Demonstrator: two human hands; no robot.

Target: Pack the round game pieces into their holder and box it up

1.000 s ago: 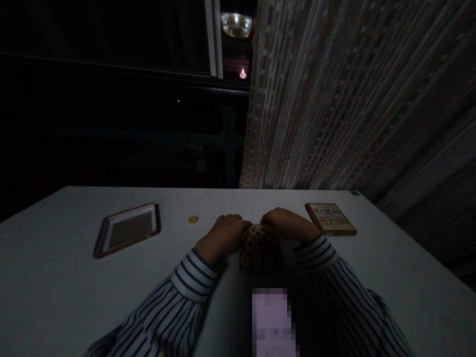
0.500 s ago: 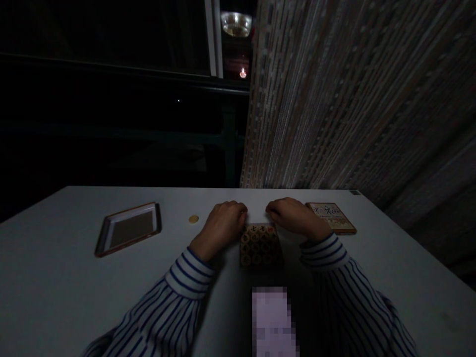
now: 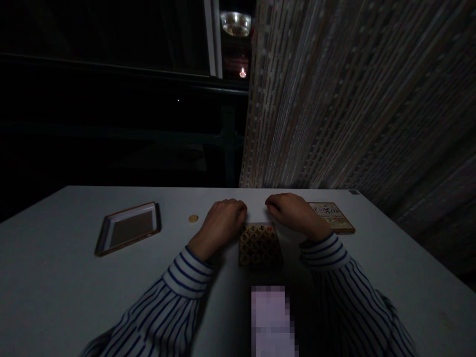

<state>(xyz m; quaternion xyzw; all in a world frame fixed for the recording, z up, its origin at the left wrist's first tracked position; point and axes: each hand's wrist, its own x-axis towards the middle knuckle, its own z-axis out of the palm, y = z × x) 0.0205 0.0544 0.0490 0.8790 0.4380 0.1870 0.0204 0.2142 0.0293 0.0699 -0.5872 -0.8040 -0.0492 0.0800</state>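
Observation:
My left hand [image 3: 222, 218] is over the white table [image 3: 67, 292] with its fingers curled in, and nothing shows in them. Just right of its wrist lies a box of Chinese chess pieces [image 3: 259, 245], round and wooden, packed in rows with characters on top. One piece at the far right corner has a red character. My right hand [image 3: 292, 210], likewise curled with nothing seen in it, is beyond the box on the right side. A gap separates the two hands. Its forearm side partly covers a box lid [image 3: 332, 218] with printed Chinese characters.
A single round chess piece [image 3: 193, 218] lies left of my left hand. Farther left is an open shallow tray [image 3: 130, 227] with a brown rim. A blurred-out pale rectangle [image 3: 273, 322] is close to me. A string curtain [image 3: 297, 109] hangs behind the table's far edge.
My right hand has risen very slightly and covers a little more of the lid's left edge. Otherwise the hands and objects stay put.

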